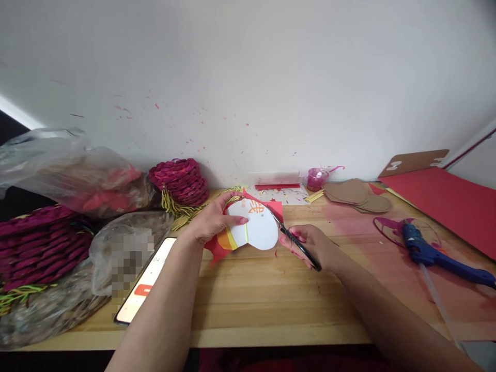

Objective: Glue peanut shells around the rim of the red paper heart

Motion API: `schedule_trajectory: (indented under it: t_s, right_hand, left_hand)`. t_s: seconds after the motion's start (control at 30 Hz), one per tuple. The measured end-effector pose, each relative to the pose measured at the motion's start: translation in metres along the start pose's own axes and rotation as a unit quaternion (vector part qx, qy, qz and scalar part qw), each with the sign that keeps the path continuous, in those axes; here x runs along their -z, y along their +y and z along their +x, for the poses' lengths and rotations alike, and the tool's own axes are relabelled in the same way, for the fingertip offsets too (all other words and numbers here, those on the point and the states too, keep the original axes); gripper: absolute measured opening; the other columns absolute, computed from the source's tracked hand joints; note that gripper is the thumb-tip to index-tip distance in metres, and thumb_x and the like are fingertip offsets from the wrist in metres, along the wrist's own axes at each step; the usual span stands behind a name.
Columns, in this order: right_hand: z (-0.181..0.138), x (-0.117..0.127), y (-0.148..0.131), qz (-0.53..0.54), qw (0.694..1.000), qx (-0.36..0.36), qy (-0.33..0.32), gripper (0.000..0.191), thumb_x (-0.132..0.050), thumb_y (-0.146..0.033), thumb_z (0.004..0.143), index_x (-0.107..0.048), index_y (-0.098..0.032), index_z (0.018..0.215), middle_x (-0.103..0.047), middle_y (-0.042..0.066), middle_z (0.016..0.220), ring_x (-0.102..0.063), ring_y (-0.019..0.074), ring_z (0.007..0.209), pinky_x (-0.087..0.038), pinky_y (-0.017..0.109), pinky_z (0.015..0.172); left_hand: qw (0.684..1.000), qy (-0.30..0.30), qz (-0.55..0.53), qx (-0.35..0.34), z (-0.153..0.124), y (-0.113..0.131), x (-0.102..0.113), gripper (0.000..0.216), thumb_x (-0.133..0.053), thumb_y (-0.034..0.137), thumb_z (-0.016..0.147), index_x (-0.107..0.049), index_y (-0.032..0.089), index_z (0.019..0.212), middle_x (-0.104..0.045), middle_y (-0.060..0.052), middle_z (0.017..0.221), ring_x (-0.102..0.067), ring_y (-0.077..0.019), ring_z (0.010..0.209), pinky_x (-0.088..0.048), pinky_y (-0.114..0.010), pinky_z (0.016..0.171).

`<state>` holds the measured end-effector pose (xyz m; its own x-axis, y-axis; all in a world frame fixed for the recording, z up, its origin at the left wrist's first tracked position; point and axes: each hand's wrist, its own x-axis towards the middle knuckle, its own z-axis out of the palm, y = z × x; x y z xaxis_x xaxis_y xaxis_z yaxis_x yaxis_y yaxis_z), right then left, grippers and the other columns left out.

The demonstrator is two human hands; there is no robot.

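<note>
My left hand (219, 217) pinches a white heart-shaped card (260, 230) together with red paper (276, 208) behind it, thumb on the front. Orange printing marks the card's top, and orange and yellow show at its lower left. My right hand (306, 244) is closed around a pair of dark-handled scissors (300, 248), whose blades meet the red paper along the card's right edge. The card and paper are held over the wooden table (248, 299).
Woven magenta bundles (180, 181) and plastic bags (127, 232) stand left, near a lit phone (149, 279). Brown card shapes (349, 192) and a pink cup (316, 178) lie at the back right. A blue glue gun (430, 253) and red sheet (442, 199) occupy the right side.
</note>
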<state>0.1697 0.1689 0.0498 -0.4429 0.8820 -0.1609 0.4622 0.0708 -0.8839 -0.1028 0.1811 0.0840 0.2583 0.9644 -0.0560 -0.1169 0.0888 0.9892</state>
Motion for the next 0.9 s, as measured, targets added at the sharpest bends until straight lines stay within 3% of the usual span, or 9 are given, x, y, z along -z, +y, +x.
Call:
schedule_trajectory:
  t_s: [0.47,0.7,0.9]
  right_hand:
    - [-0.0005,-0.0009,0.0060,0.003,1.000,0.001,-0.003,0.048,-0.071,-0.058,0.082,-0.044,-0.022,0.066,-0.041,-0.008,0.048,-0.036,0.0075,0.041,-0.019,0.025,0.044]
    - [-0.0010,-0.0006,0.0058,-0.021,1.000,0.009,0.013,0.049,-0.070,-0.064,0.079,-0.048,-0.022,0.065,-0.045,-0.005,0.051,-0.037,0.0086,0.043,-0.022,0.025,0.044]
    - [0.0015,0.0017,0.0083,-0.032,0.999,0.004,-0.005,0.050,-0.070,-0.063,0.080,-0.047,-0.022,0.063,-0.043,-0.005,0.049,-0.036,0.0083,0.042,-0.021,0.025,0.043]
  left_hand:
    - [1.000,-0.009,0.023,0.008,-0.0013,0.0015,0.0088,0.062,-0.089,0.017,0.063,-0.062,0.024,0.118,-0.074,-0.005,0.109,-0.070,-0.0236,0.095,-0.056,-0.037,0.085]
    - [0.994,-0.075,0.078,0.012,0.0043,-0.0046,0.0085,0.058,-0.087,0.020,0.066,-0.062,0.024,0.118,-0.074,-0.007,0.111,-0.070,-0.0246,0.097,-0.054,-0.039,0.088]
    - [0.992,-0.092,0.092,0.002,0.0061,-0.0035,0.0094,0.058,-0.086,0.020,0.066,-0.061,0.023,0.119,-0.072,-0.008,0.116,-0.069,-0.0264,0.102,-0.053,-0.040,0.090]
